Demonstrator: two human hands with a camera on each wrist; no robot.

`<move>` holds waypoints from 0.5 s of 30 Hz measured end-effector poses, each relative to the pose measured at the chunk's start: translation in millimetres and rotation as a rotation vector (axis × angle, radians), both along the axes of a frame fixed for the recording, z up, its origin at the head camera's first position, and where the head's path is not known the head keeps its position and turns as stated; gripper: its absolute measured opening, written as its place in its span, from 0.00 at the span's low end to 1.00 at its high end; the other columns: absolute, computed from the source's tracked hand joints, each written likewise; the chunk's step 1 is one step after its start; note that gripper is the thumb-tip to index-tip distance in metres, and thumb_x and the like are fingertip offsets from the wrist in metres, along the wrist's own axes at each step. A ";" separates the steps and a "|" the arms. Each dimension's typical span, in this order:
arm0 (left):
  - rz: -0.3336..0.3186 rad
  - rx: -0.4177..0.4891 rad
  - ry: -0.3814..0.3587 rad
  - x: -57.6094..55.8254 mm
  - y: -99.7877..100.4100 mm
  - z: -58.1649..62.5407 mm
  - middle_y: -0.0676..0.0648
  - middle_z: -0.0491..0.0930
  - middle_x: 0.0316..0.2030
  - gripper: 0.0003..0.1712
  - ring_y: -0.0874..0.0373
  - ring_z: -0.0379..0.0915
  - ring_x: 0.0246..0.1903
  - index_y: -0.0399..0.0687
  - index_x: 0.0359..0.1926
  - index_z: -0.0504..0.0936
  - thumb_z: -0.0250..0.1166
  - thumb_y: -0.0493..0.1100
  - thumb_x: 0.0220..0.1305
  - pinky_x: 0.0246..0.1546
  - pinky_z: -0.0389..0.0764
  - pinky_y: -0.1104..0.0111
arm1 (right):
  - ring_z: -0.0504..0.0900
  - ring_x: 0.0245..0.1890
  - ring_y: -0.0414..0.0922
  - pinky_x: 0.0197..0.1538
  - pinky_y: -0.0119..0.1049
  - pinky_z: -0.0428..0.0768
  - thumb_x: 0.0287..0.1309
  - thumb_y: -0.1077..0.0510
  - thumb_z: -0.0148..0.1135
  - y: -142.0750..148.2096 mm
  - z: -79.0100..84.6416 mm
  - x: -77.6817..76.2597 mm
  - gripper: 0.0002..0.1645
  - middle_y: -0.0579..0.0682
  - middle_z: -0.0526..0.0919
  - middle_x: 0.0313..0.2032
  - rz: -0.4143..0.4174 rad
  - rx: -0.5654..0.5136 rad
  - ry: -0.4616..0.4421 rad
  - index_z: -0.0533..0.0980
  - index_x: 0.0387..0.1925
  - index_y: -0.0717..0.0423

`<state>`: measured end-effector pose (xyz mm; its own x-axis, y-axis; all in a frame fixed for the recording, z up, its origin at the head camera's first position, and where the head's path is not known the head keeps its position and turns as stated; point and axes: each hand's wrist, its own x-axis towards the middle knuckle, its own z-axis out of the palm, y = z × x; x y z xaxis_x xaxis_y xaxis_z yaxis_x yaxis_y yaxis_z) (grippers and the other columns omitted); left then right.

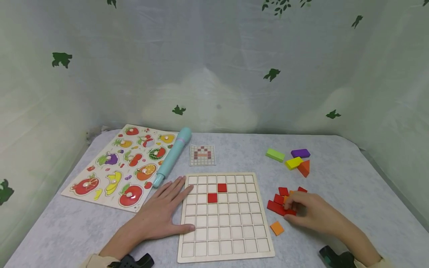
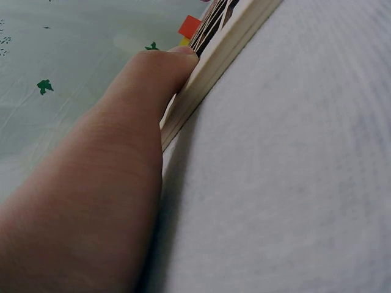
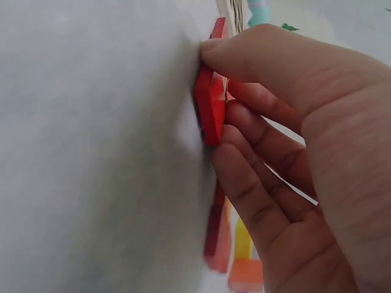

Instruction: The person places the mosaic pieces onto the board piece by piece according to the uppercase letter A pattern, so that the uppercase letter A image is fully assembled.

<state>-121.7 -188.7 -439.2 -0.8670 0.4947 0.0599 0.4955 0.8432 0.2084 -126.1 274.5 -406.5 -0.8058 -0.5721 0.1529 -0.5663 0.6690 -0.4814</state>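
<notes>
My left hand point(image 1: 163, 214) lies with spread, straight fingers over the left edge of a wooden grid board point(image 1: 228, 258). Its thumb rests on the board's rim in the left wrist view. Two red square tiles sit in the grid, an upper one point(image 1: 222, 187) and a lower one point(image 1: 212, 197) diagonally to its left. To the right of the board, my right hand point(image 1: 310, 212) reaches into a small group of red and orange tiles. Its thumb and fingertips pinch a red tile point(image 3: 211, 107) low at the table surface; the fingers partly hide the group.
A small pattern card point(image 1: 202, 155) lies behind the board. At left are a fruit puzzle board point(image 1: 114, 156) and a teal tube point(image 1: 174, 156). Green point(image 1: 275, 155), purple point(image 1: 300, 153), yellow point(image 1: 293, 163) and orange-red point(image 1: 304, 168) blocks lie back right. An orange tile point(image 1: 277, 228) lies by the board.
</notes>
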 end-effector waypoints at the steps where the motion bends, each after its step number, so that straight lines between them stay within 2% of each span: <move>1: 0.000 -0.001 0.000 -0.1 0.2 0.0 0.48 0.46 0.83 0.66 0.52 0.41 0.82 0.57 0.82 0.56 0.51 0.90 0.52 0.80 0.46 0.54 | 0.76 0.33 0.31 0.36 0.27 0.82 0.53 0.54 0.80 -1.5 1.5 -2.0 0.17 0.30 0.79 0.34 0.001 0.007 -0.009 0.78 0.38 0.38; 6: 0.003 0.002 -0.010 -0.5 1.0 0.7 0.48 0.46 0.83 0.67 0.52 0.41 0.82 0.57 0.82 0.56 0.50 0.90 0.52 0.80 0.47 0.53 | 0.75 0.33 0.31 0.37 0.27 0.81 0.55 0.52 0.79 -10.4 8.7 -11.1 0.15 0.31 0.79 0.34 -0.032 0.062 -0.066 0.79 0.37 0.37; 12: 0.000 0.005 -0.009 -0.2 0.7 0.9 0.48 0.46 0.83 0.66 0.52 0.41 0.82 0.56 0.82 0.56 0.51 0.90 0.52 0.80 0.47 0.54 | 0.75 0.34 0.32 0.37 0.28 0.82 0.54 0.54 0.79 -25.0 15.4 -17.7 0.14 0.31 0.80 0.35 0.000 0.070 -0.023 0.80 0.37 0.38; 15: -0.001 0.005 -0.004 -0.1 0.2 0.6 0.48 0.46 0.83 0.66 0.52 0.41 0.82 0.56 0.82 0.56 0.51 0.90 0.52 0.80 0.47 0.54 | 0.76 0.34 0.33 0.37 0.28 0.82 0.55 0.55 0.78 -34.1 18.8 -21.0 0.13 0.32 0.81 0.35 0.007 0.073 -0.031 0.81 0.38 0.40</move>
<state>-121.8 -188.5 -438.5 -0.8669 0.4949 0.0590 0.4952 0.8419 0.2146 -147.1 240.4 -387.6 -0.8054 -0.5866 0.0855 -0.5568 0.6991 -0.4485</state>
